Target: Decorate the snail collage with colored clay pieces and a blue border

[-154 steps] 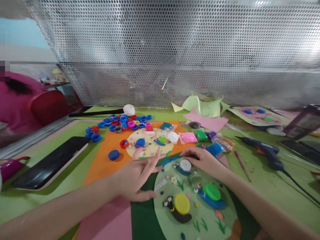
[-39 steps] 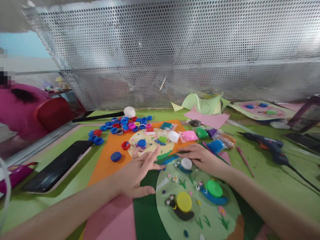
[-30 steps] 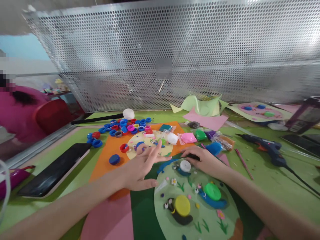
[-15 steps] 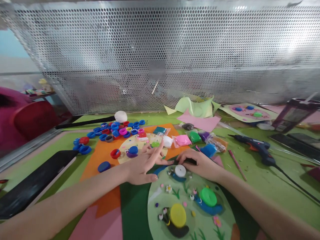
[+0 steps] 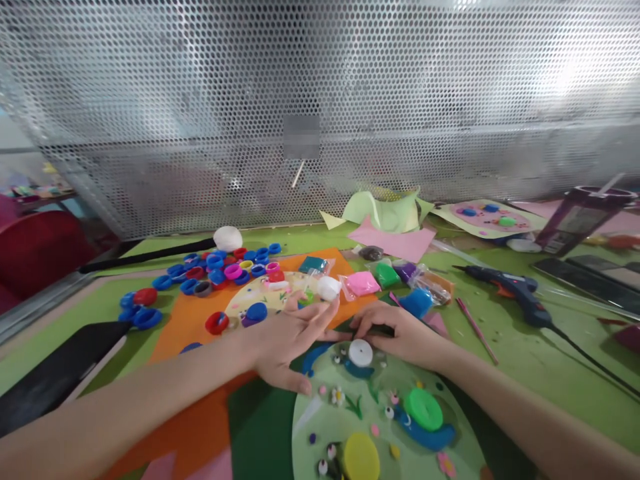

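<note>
My left hand [image 5: 290,341] is open over the upper left rim of a light green oval board [image 5: 335,430]. Its fingers are spread, and one reaches close to my right fingertips. My right hand [image 5: 400,333] is curled at the board's top edge, fingers bent together; what they pinch or press is hidden. Just below them lies a snail with a white bottle cap [image 5: 361,353] as its shell. Farther down are a blue snail with a green cap [image 5: 423,410] and a snail with a yellow cap [image 5: 361,457], among small clay flowers and dots.
Loose bottle caps [image 5: 216,276] lie at the back left, beside a cream decorated board [image 5: 243,297]. Bags of clay [image 5: 363,283] stand behind my hands. On the right are a glue gun [image 5: 520,293], a pink stick [image 5: 477,331] and a cup [image 5: 583,220]. A perforated metal panel [image 5: 200,133] closes the back.
The camera view has shifted, so the board sits slightly lower and the caps farther left. Both hands keep nearly the same pose at the board's top edge.
</note>
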`<state>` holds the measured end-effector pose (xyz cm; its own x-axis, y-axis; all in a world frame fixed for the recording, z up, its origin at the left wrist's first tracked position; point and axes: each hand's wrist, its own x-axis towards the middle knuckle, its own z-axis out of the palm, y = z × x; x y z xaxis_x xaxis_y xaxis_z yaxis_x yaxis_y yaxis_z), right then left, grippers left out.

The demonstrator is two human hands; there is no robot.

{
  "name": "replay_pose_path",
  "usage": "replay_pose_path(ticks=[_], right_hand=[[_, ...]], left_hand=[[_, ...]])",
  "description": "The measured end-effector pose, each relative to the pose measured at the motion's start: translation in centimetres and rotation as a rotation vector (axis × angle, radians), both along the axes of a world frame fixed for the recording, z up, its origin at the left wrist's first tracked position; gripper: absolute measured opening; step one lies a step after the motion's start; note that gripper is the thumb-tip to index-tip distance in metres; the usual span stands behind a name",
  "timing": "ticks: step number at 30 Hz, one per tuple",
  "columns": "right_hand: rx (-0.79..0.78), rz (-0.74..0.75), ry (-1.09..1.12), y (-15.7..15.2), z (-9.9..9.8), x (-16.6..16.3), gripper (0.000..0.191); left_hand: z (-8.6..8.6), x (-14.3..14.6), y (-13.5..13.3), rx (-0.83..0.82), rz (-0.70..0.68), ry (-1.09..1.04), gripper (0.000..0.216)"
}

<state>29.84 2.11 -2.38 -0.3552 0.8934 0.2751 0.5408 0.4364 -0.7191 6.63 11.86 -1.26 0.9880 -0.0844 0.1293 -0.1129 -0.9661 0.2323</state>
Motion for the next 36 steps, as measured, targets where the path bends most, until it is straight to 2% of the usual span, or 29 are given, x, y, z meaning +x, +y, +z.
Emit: replay_pose_path(ticks=[3,6,8,10,12,13,14,16,18,21,23,26,30,33,36], right_hand=[[-0.006,-0.012,-0.003,0.0,0.0,0.0,0.024],[-0.027,-0.028,-0.013,0.0,-0.1,0.0,0.021],[-0.047,-0.038,-0.025,0.0,-0.1,0.1,0.021],[-0.068,-0.051,-0.038,0.0,-0.1,0.1,0.022],[-0.086,-0.068,-0.053,0.0,-0.1,0.1,0.021],[-0.094,-0.076,-0.061,0.0,0.0,0.1,0.02],[-0.102,-0.083,-0.069,0.0,0.1,0.1,0.02],[-0.124,-0.084,-0.086,0.0,0.5,0.3,0.018],[-0.154,-0.065,-0.095,-0.1,1.0,0.6,0.019],[-0.204,0.019,-0.089,-0.3,1.7,1.3,0.022],[-0.21,0.091,-0.077,-0.5,1.8,1.7,0.024],[-0.139,0.141,-0.072,-0.5,1.5,1.8,0.025],[-0.038,0.168,-0.089,0.0,0.9,1.3,0.029],[-0.045,0.215,-0.126,0.7,0.7,1.1,0.033],[-0.084,0.266,-0.17,1.2,0.7,1.1,0.049]], left_hand=[[-0.2,0.3,-0.1,0.06,0.026,0.029,0.097],[0.7,0.4,-0.4,-0.001,0.093,0.062,0.094],[1.7,0.0,-1.2,-0.051,0.213,0.053,0.091],[2.5,-0.9,-2.7,-0.051,0.392,0.04,0.091],[2.5,-2.2,-4.9,-0.041,0.562,0.082,0.097],[2.2,-2.9,-6.1,-0.029,0.622,0.133,0.097],[1.8,-3.5,-7.2,-0.019,0.649,0.17,0.107],[0.8,-4.5,-9.0,0.022,0.658,0.267,0.125],[0.2,-5.0,-9.7,0.062,0.673,0.314,0.128],[0.5,-5.3,-8.5,0.1,0.703,0.32,0.127],[1.1,-5.6,-7.1,0.098,0.653,0.323,0.124],[1.7,-6.3,-5.7,0.083,0.603,0.346,0.12],[1.5,-6.8,-5.5,0.061,0.647,0.337,0.123],[1.5,-6.9,-5.6,0.056,0.657,0.333,0.121],[1.6,-7.4,-5.4,0.054,0.626,0.326,0.117]])
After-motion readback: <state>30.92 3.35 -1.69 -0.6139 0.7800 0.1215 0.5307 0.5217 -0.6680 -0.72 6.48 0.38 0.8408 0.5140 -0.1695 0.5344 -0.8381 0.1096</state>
